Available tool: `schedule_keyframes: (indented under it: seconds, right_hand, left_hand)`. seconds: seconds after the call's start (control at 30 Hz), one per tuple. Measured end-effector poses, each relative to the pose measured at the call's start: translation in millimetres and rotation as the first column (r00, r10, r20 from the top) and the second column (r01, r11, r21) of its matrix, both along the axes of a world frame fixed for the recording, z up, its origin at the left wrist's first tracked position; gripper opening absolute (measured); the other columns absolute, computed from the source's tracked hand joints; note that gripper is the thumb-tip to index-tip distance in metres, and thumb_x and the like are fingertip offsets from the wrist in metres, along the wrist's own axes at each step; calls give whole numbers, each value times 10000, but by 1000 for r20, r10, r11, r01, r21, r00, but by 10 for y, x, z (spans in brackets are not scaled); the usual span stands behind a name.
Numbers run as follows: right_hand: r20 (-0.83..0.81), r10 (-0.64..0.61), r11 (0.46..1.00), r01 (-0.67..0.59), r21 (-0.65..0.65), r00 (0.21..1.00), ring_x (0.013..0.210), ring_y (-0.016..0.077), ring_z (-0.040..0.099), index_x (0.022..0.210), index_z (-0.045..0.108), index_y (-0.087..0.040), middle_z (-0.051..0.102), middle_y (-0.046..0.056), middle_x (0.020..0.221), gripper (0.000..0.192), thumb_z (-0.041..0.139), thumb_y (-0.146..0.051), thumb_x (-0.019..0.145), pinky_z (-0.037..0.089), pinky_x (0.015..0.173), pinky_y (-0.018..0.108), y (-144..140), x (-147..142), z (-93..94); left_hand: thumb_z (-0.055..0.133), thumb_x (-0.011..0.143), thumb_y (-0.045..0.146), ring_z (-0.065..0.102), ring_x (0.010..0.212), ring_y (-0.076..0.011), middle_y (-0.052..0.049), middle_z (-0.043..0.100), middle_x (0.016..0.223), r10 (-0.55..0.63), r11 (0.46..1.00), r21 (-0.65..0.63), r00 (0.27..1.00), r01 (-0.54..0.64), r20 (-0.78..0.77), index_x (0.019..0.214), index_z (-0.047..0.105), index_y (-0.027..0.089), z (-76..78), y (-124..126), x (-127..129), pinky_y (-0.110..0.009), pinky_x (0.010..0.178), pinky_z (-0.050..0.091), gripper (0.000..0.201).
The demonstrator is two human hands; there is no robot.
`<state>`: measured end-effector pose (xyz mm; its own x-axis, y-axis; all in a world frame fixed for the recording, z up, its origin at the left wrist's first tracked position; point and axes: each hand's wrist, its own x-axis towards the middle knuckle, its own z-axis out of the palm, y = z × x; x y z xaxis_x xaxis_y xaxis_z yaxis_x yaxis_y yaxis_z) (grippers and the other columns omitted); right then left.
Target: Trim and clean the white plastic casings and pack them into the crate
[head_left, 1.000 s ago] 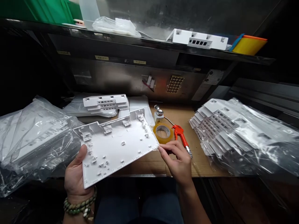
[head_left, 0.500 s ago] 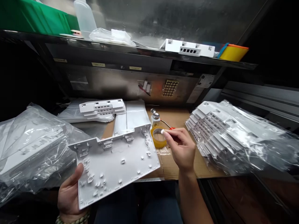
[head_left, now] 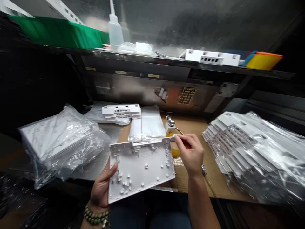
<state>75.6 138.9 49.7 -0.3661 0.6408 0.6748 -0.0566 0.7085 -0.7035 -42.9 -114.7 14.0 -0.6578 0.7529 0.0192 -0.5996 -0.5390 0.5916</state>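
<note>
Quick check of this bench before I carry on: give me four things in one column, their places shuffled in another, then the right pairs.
Things
1. White plastic cover
2. Squeeze bottle
3. Sheet of round black labels
4. Fanned stack of white panels

Places
A. On the back panel, below the shelf
B. At the right, partly in clear plastic
C. Held in the left hand
D. On the shelf, beside the green bin

Pairs
1-C, 2-D, 3-A, 4-B
</note>
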Motion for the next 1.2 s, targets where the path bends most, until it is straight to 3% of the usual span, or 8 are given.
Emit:
schedule_keyframes:
  seconds: [0.13, 0.4, 0.57, 0.77, 0.9, 1.03, 1.1, 1.2]
  right_hand:
    - [-45, -10, 1000, 10, -1, 999, 792, 157, 645, 960, 801, -205, 675, 26, 882, 69, 751, -238, 925, 546, 666, 278, -123, -28, 69]
    - [-103, 349, 928, -328, 179, 931, 864, 136, 697, 1063, 759, -194, 691, 30, 950, 207, 715, -57, 914, 592, 785, 249, -969, -256, 447]
    - [-154, 305, 943, -275, 187, 940, 780, 123, 678, 1012, 764, -178, 672, 24, 886, 190, 711, -33, 902, 584, 704, 223, -1000, -304, 500]
    - [-106, 341, 924, -312, 222, 934, 840, 127, 699, 1036, 758, -183, 688, 26, 922, 187, 709, -50, 914, 585, 792, 236, -1079, -299, 490]
    - [-93, 176, 976, -161, 147, 980, 786, 136, 664, 1001, 773, -196, 676, 26, 899, 95, 699, -165, 950, 557, 713, 255, -714, -319, 319]
    - [305, -82, 997, 80, 20, 949, 772, 178, 643, 962, 795, -222, 712, 45, 937, 240, 642, -407, 968, 526, 734, 314, 26, -262, -109]
    - [441, -127, 990, 139, 4, 888, 768, 217, 635, 866, 802, -212, 727, 68, 890, 274, 646, -428, 928, 507, 751, 353, 350, -233, -364]
    - [538, -116, 990, 138, 0, 835, 898, 282, 650, 799, 801, -214, 750, 96, 892, 279, 654, -439, 875, 499, 838, 395, 630, -195, -669]
  left_hand:
    - [589, 976, 168, 589, 1365, -306, -58, 658, 1467, 30, 997, -79, 982, -16, 189, 1627, 262, 415, -21, 105, 148, -511, 1228, 376, 769]
    - [760, 900, 169, 626, 1330, -310, -73, 633, 1495, 40, 995, -94, 977, -20, 212, 1649, 142, 421, 244, 385, 457, -468, 1192, 445, 1002]
    - [805, 879, 201, 595, 1368, -288, -44, 610, 1524, 90, 991, -112, 979, -70, 184, 1632, 204, 446, 261, 374, 497, -420, 1202, 432, 994]
    - [776, 900, 186, 566, 1396, -304, -64, 622, 1508, 65, 995, -90, 978, -48, 197, 1650, 157, 418, 318, 403, 517, -460, 1216, 420, 999]
    - [667, 952, 107, 582, 1372, -314, -75, 624, 1505, 104, 984, -166, 967, -66, 233, 1646, 100, 451, 191, 259, 384, -552, 1216, 405, 960]
    - [499, 993, 50, 514, 1417, -333, -85, 554, 1559, 131, 991, -40, 976, -125, 177, 1648, 77, 442, 12, -106, 29, -624, 1241, 317, 873]
    - [417, 1046, 173, 430, 1464, -361, -113, 479, 1605, 6, 989, 144, 987, -29, 162, 1659, 135, 365, -49, -288, -145, -647, 1256, 241, 702]
    - [249, 1082, 444, 289, 1526, -373, -140, 388, 1646, -237, 920, 345, 965, 185, 114, 1641, 283, 231, -90, -459, -289, -625, 1276, 114, 600]
